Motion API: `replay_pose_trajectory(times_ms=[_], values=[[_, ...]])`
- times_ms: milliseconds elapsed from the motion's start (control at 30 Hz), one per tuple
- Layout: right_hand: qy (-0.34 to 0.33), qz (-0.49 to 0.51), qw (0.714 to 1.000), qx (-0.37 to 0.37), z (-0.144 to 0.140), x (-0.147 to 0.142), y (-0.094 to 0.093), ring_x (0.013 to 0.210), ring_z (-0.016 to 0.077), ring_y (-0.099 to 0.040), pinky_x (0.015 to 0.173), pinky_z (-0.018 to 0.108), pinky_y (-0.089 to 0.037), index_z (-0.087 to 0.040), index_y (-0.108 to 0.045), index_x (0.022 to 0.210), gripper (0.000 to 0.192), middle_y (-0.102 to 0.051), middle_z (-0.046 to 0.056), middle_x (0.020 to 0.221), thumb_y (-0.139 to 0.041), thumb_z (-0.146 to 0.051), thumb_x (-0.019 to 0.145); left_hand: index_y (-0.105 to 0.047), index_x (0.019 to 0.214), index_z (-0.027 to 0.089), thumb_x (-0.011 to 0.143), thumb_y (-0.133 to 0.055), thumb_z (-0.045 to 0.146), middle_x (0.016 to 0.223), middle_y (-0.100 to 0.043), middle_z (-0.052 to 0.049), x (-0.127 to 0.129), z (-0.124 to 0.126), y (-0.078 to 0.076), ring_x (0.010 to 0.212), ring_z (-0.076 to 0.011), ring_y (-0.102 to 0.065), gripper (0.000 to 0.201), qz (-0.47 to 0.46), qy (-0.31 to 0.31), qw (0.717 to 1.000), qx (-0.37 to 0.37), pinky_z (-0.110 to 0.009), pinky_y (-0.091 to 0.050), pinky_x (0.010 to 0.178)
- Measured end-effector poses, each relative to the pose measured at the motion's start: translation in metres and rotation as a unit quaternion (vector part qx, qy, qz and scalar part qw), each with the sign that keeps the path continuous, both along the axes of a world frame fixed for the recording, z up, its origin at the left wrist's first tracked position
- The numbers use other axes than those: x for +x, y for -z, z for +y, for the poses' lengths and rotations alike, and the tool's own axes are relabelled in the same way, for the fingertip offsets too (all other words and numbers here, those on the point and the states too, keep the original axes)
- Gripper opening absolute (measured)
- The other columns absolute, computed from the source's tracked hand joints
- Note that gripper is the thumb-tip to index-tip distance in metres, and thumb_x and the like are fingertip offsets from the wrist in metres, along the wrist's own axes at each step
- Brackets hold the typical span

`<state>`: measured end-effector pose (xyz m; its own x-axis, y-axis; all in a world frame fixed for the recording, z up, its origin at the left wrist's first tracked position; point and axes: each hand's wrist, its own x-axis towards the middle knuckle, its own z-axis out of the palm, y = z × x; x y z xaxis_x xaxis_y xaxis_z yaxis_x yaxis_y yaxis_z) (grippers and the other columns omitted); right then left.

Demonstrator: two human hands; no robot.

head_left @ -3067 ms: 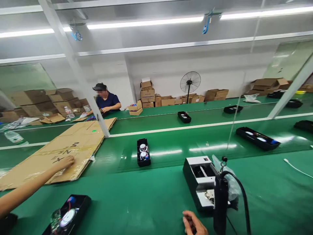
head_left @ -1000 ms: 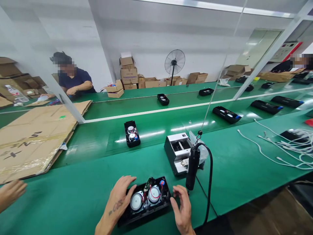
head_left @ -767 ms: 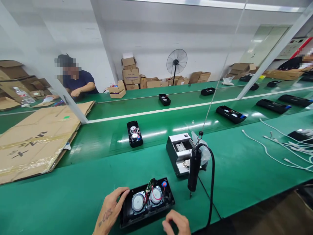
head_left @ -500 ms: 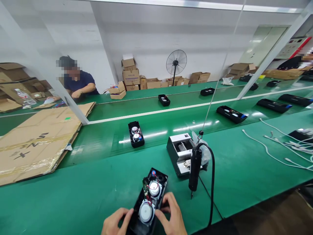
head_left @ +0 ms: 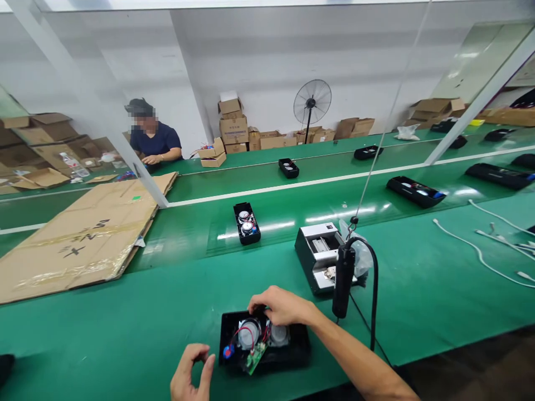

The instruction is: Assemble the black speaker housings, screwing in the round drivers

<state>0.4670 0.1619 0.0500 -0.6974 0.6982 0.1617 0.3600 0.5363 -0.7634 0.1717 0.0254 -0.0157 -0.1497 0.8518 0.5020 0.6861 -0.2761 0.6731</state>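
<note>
Black speaker shell (head_left: 292, 348): right hand (head_left: 282, 306) grips its 12 o'clock rim; left hand (head_left: 192, 376) loose, empty at 9 o'clock. Steady it, avoid red wires (head_left: 241, 332).

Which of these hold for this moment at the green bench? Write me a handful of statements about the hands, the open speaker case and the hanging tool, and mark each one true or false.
1. The right hand rests on the open speaker case. True.
2. The left hand grips the hanging screwdriver. False: it is beside the case's left end, and the screwdriver hangs untouched.
3. A small green circuit board shows at the case's near edge. True.
4. The white box lies left of the case. False: it is behind and to the right.
5. Flattened cardboard lies at the left. True.
</note>
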Motion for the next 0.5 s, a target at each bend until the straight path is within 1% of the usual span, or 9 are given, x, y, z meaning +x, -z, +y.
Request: replay_pose_trajectory(times_ms=[33, 67, 100, 167, 233, 300, 367, 433, 500], values=[[-0.010, -0.009, 1.000, 0.010, 0.004, -0.002, -0.002, 0.082, 0.0183, -0.083, 0.071, 0.021, -0.056, -0.031, -0.082, 0.097, 0.057, -0.087, -0.007, 0.089, -0.059, 0.009, 0.063, -0.073, 0.108, 0.027, 0.102, -0.066, 0.062, 0.097, -0.078, -0.005, -0.005, 0.002, 0.001, 0.087, -0.0236, -0.079, 0.036, 0.010, 0.013, 1.000, 0.014, -0.033, -0.068, 0.080], [-0.011, -0.017, 1.000, 0.020, 0.006, -0.003, -0.004, 0.079, 0.0190, -0.082, 0.069, 0.022, -0.056, -0.030, -0.082, 0.093, 0.054, -0.087, -0.006, 0.087, -0.060, 0.009, 0.063, -0.073, 0.119, 0.027, 0.099, -0.069, 0.066, 0.112, -0.079, -0.009, -0.008, 0.004, 0.002, 0.101, -0.0282, -0.080, 0.044, 0.016, 0.032, 0.999, 0.015, -0.040, -0.069, 0.087], [-0.002, -0.022, 0.999, 0.030, 0.006, -0.003, -0.006, 0.078, 0.0201, -0.081, 0.070, 0.023, -0.056, -0.029, -0.082, 0.091, 0.052, -0.086, -0.004, 0.086, -0.060, 0.009, 0.063, -0.070, 0.130, 0.028, 0.094, -0.071, 0.073, 0.128, -0.077, -0.013, -0.009, 0.006, 0.003, 0.115, -0.0335, -0.078, 0.058, 0.019, 0.054, 0.998, 0.006, -0.048, -0.068, 0.095], [0.029, -0.025, 0.998, 0.046, -0.002, 0.001, -0.011, 0.084, 0.0224, -0.081, 0.077, 0.028, -0.058, -0.026, -0.080, 0.093, 0.047, -0.087, 0.001, 0.092, -0.059, 0.008, 0.069, -0.062, 0.147, 0.030, 0.084, -0.073, 0.086, 0.154, -0.063, -0.019, -0.006, 0.009, 0.003, 0.138, -0.0432, -0.066, 0.086, 0.015, 0.093, 0.995, -0.032, -0.063, -0.061, 0.107], [0.050, -0.010, 0.997, 0.060, -0.016, 0.008, -0.016, 0.096, 0.0243, -0.080, 0.088, 0.034, -0.060, -0.024, -0.079, 0.099, 0.043, -0.087, 0.005, 0.104, -0.058, 0.006, 0.077, -0.057, 0.154, 0.032, 0.078, -0.076, 0.088, 0.166, -0.052, -0.021, 0.001, 0.011, 0.001, 0.148, -0.0475, -0.057, 0.096, 0.009, 0.127, 0.990, -0.066, -0.070, -0.056, 0.111], [0.043, 0.020, 0.997, 0.063, -0.035, 0.016, -0.021, 0.105, 0.0257, -0.079, 0.096, 0.038, -0.061, -0.024, -0.080, 0.104, 0.039, -0.086, 0.006, 0.111, -0.062, 0.002, 0.081, -0.057, 0.155, 0.033, 0.080, -0.082, 0.080, 0.170, -0.046, -0.021, 0.008, 0.014, -0.001, 0.152, -0.0481, -0.053, 0.091, -0.001, 0.153, 0.984, -0.092, -0.070, -0.054, 0.113], [0.020, 0.042, 0.997, 0.054, -0.052, 0.022, -0.023, 0.105, 0.0267, -0.079, 0.098, 0.041, -0.062, -0.026, -0.082, 0.107, 0.035, -0.086, 0.005, 0.112, -0.071, -0.003, 0.083, -0.060, 0.153, 0.033, 0.082, -0.087, 0.071, 0.172, -0.044, -0.020, 0.014, 0.017, -0.003, 0.153, -0.0471, -0.052, 0.085, -0.016, 0.173, 0.978, -0.112, -0.067, -0.055, 0.114], [0.009, 0.045, 0.998, 0.044, -0.066, 0.023, -0.018, 0.105, 0.0276, -0.078, 0.096, 0.043, -0.063, -0.029, -0.084, 0.111, 0.033, -0.087, 0.004, 0.111, -0.080, -0.010, 0.085, -0.064, 0.150, 0.033, 0.083, -0.091, 0.060, 0.173, -0.044, -0.018, 0.019, 0.021, -0.005, 0.153, -0.0457, -0.052, 0.077, -0.017, 0.192, 0.972, -0.131, -0.064, -0.056, 0.115], [0.014, 0.049, 0.998, 0.038, -0.075, 0.020, -0.008, 0.105, 0.0275, -0.078, 0.095, 0.043, -0.064, -0.031, -0.086, 0.111, 0.027, -0.088, 0.002, 0.107, -0.083, -0.017, 0.089, -0.067, 0.145, 0.033, 0.083, -0.094, 0.047, 0.173, -0.045, -0.017, 0.024, 0.024, -0.007, 0.153, -0.0441, -0.052, 0.069, 0.000, 0.210, 0.967, -0.144, -0.064, -0.054, 0.117]])
